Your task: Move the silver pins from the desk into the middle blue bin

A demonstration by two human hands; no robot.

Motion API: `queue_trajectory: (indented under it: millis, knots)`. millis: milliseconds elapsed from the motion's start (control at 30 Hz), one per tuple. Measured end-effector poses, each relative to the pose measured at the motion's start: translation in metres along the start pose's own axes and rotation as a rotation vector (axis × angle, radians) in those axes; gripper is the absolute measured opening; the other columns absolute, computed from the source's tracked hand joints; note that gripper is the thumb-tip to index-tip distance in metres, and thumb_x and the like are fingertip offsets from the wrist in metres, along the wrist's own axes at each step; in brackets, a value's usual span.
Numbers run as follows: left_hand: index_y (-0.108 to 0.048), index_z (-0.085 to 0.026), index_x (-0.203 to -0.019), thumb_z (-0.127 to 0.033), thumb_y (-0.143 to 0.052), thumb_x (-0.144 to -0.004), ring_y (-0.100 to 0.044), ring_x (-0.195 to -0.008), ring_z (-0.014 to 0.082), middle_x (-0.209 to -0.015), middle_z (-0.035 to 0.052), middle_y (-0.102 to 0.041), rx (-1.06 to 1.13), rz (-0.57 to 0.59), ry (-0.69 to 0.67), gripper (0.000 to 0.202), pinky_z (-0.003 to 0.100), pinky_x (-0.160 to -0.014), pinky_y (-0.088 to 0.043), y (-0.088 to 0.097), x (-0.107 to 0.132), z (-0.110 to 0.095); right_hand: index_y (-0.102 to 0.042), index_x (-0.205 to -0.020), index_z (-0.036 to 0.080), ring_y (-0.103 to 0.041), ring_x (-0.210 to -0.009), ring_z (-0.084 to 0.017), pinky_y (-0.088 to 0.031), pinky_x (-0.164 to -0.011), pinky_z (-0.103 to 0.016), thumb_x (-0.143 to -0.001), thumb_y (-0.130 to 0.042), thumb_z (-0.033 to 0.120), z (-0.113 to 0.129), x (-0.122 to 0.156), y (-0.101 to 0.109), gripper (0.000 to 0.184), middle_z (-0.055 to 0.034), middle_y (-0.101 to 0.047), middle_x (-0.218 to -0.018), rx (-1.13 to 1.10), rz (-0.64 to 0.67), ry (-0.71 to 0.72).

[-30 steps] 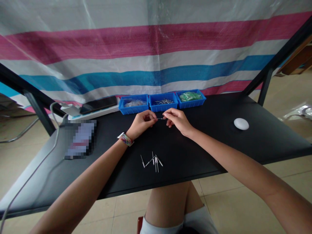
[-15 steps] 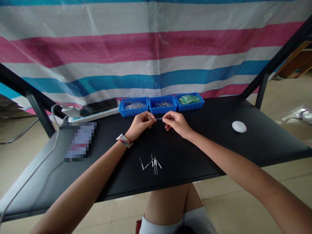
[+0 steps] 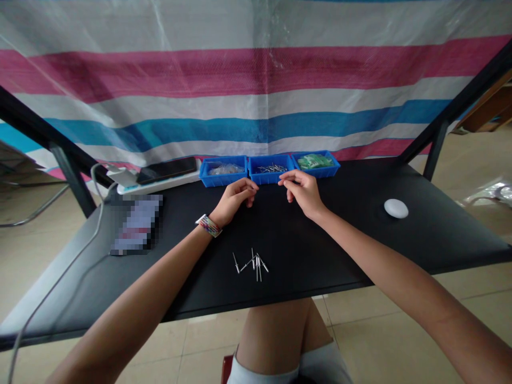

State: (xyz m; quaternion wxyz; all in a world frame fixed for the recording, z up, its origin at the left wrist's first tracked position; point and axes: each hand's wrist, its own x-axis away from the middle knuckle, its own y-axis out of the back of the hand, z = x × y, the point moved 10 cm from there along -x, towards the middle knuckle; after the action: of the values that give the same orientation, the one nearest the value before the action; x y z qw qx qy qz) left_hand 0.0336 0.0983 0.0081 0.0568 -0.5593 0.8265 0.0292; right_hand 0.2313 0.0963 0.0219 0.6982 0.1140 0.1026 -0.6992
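Observation:
My left hand [image 3: 237,200] is over the table, in front of the left blue bin, with its fingers curled and the thumb pressed to them. Whatever it may hold is hidden. To its right, my right hand [image 3: 303,193] reaches by the front of the middle blue bin [image 3: 267,178], fingers loosely bent and apart, with nothing visible in them. Silver blind rivets [image 3: 273,168] lie in that bin. Several more loose rivets [image 3: 258,262] are in a small heap on the black table [image 3: 320,256], nearer my body.
The left blue bin [image 3: 224,181] holds clear plastic bags; the right blue bin [image 3: 316,172] holds green packets. A phone [image 3: 168,170] rests on a white power strip [image 3: 160,186]. A cable [image 3: 68,266] runs down the left side. A white round object [image 3: 396,208] sits at right.
My hands have moved apart; the thin rivet that both pinched between them is out of sight. My right hand has shifted up towards the middle bin, and its fingers have loosened.

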Motion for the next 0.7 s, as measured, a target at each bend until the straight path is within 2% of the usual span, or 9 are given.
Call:
queue_trajectory:
  millis: [100,167,267,367,500,700]
  knots:
    - [-0.066,-0.015,-0.098,-0.029,-0.072,-0.085,-0.055,-0.054,0.0105,-0.066,-0.0028,-0.060,-0.006,0.010,-0.013,0.020,0.023,-0.055,-0.042,-0.001,-0.001,0.000,-0.072,-0.094,0.018,-0.057,-0.050,-0.009,-0.047,-0.048,-0.023,-0.086,-0.065,0.023,0.015,0.018,-0.026,0.012,-0.0026,-0.075,-0.086,0.053,0.189,0.023]
    - [-0.066,-0.015,-0.097,-0.028,-0.071,-0.085,-0.054,-0.053,0.0101,-0.066,-0.0033,-0.059,-0.006,0.011,-0.029,0.019,0.023,-0.054,-0.041,-0.001,-0.001,-0.001,-0.074,-0.094,0.018,-0.061,-0.059,-0.012,-0.048,-0.054,-0.024,-0.087,-0.064,0.018,0.027,0.035,-0.050,0.012,-0.0023,-0.073,-0.082,0.144,0.389,0.086]
    - [-0.066,-0.015,-0.097,-0.027,-0.070,-0.086,-0.053,-0.053,0.0097,-0.065,-0.0038,-0.057,-0.007,0.005,-0.041,0.017,0.023,-0.054,-0.040,-0.001,0.000,-0.003,-0.078,-0.092,0.018,-0.062,-0.070,-0.014,-0.050,-0.066,-0.027,-0.086,-0.066,0.011,0.044,0.070,-0.086,0.016,-0.0030,-0.071,-0.087,0.295,0.691,0.285]
    - [-0.066,-0.015,-0.096,-0.026,-0.069,-0.086,-0.053,-0.054,0.0099,-0.065,-0.0034,-0.058,-0.014,0.006,-0.041,0.015,0.023,-0.054,-0.040,-0.003,0.001,-0.005,-0.081,-0.096,0.022,-0.064,-0.087,-0.018,-0.053,-0.085,-0.033,-0.086,-0.066,0.006,0.054,0.101,-0.107,0.024,-0.0039,-0.071,-0.096,0.379,0.868,0.492]
    - [-0.065,-0.015,-0.096,-0.026,-0.068,-0.087,-0.053,-0.053,0.0100,-0.065,-0.0032,-0.058,-0.017,0.006,-0.034,0.014,0.023,-0.054,-0.040,-0.002,0.001,-0.003,-0.079,-0.091,0.021,-0.063,-0.089,-0.018,-0.052,-0.091,-0.034,-0.089,-0.068,0.006,0.053,0.115,-0.117,0.019,-0.0036,-0.069,-0.095,0.403,0.919,0.545]
    - [-0.066,-0.015,-0.096,-0.026,-0.068,-0.088,-0.053,-0.054,0.0098,-0.066,-0.0032,-0.058,-0.018,0.014,-0.034,0.014,0.023,-0.055,-0.040,-0.002,0.001,-0.002,-0.074,-0.090,0.020,-0.061,-0.091,-0.020,-0.052,-0.090,-0.035,-0.093,-0.068,0.011,0.051,0.104,-0.110,0.010,-0.0052,-0.067,-0.097,0.537,0.859,0.563]
